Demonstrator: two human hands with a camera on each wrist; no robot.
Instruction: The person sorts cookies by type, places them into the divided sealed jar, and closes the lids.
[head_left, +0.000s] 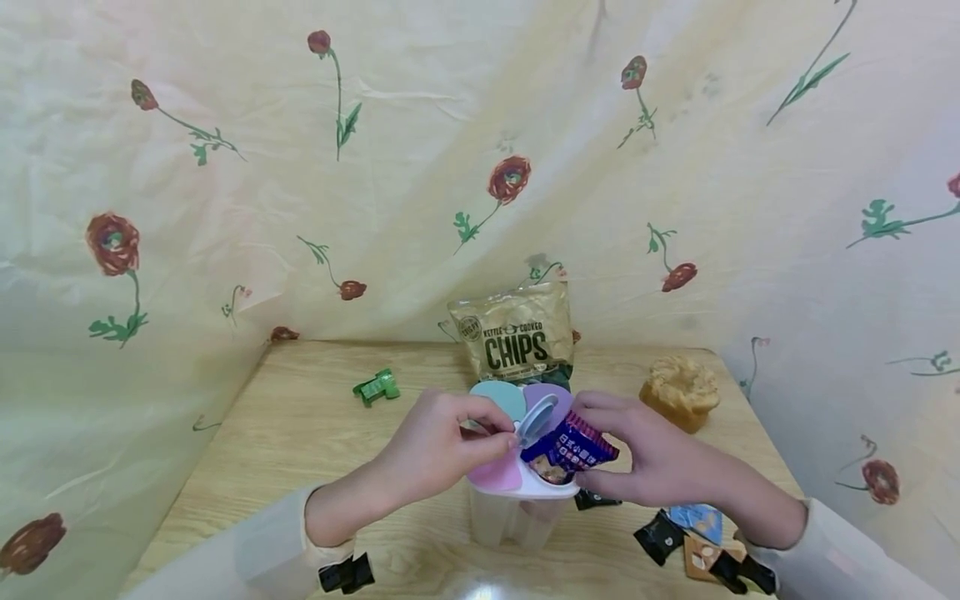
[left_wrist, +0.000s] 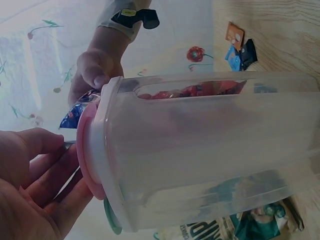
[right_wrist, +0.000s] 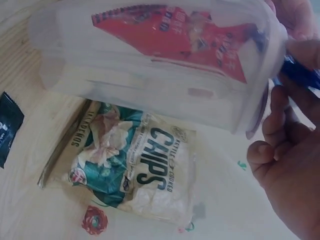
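A clear plastic storage container (head_left: 491,517) stands upright on the table, with teal, purple and pink lids on top. My left hand (head_left: 442,437) pinches the edge of a raised grey-blue flap lid (head_left: 537,419) between thumb and forefinger. My right hand (head_left: 660,450) grips a dark blue snack packet (head_left: 577,446) at the opening beside that flap; its lower end sits at the container's mouth. How far the packet reaches inside is hard to tell. Through the wall in the right wrist view, a red packet (right_wrist: 172,37) lies in one compartment.
A bag of kettle chips (head_left: 517,333) stands behind the container. A green wrapped packet (head_left: 377,387) lies at back left, and a tan bread-like piece (head_left: 681,392) at back right. By the right forearm lie a black packet (head_left: 660,536), a blue packet (head_left: 699,521) and an orange-brown packet (head_left: 701,558).
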